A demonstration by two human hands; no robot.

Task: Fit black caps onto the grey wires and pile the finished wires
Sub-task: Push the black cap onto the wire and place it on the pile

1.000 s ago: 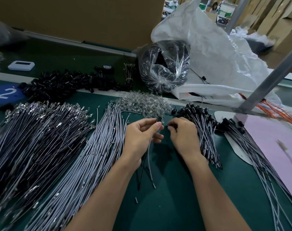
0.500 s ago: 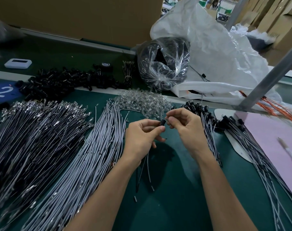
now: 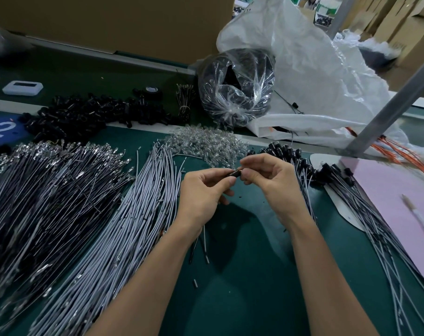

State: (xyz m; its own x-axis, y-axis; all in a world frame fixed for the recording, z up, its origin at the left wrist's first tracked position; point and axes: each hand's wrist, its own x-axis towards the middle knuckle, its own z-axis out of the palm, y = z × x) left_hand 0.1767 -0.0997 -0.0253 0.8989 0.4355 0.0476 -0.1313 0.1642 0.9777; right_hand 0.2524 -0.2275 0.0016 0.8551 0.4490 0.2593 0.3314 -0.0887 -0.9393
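Observation:
My left hand (image 3: 203, 190) pinches a small black cap (image 3: 235, 173) at its fingertips, and thin wire ends (image 3: 205, 243) hang down below the palm. My right hand (image 3: 271, 180) meets it from the right, its thumb and fingers pinched at the cap's other end. A wide fan of bare grey wires (image 3: 138, 209) lies left of my hands. Capped wires (image 3: 300, 170) are piled just right of my right hand. Loose black caps (image 3: 89, 115) are heaped at the back left.
A darker bundle of wires with metal terminals (image 3: 43, 190) fills the left. Clear small parts (image 3: 206, 144) lie behind my hands. A bagged black coil (image 3: 235, 86), white plastic sacking (image 3: 315, 69), a slanted metal post (image 3: 388, 105), a pink sheet (image 3: 395, 197) and a white device (image 3: 23, 88) stand around.
My right hand has come up from the mat and joined my left hand at the cap. Both hands have risen slightly toward the back.

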